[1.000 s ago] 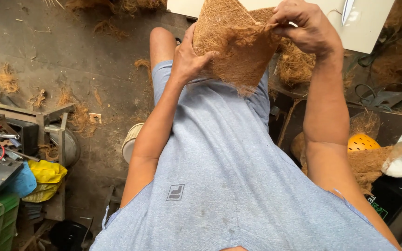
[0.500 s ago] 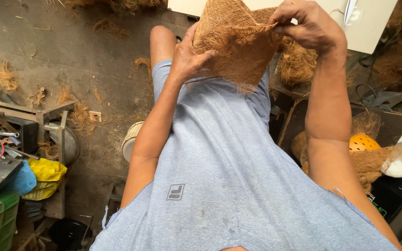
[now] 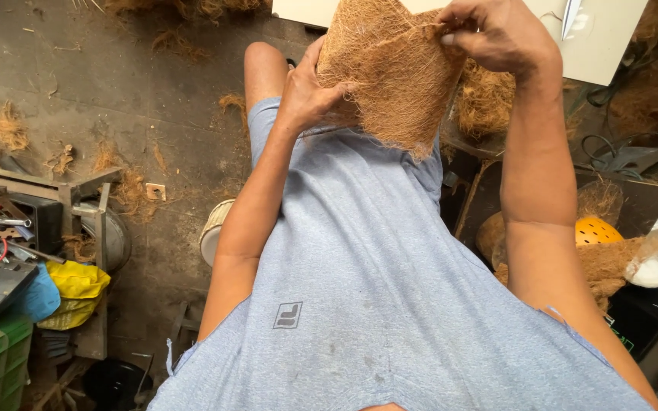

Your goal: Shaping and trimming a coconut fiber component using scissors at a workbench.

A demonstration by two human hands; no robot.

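Brown fibre sheet (image 3: 390, 72) held between left hand (image 3: 308, 91) and right hand (image 3: 496, 34).

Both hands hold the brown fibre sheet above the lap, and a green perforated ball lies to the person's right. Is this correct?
Not quite. In the head view the perforated ball is orange-yellow, not green. The rest stands: the left hand and right hand both hold the brown fibre sheet above the lap.

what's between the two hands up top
In the head view, a brown coconut-fibre sheet spans the gap: the left hand grips its left edge, the right hand pinches its upper right edge. Nothing else lies between them.
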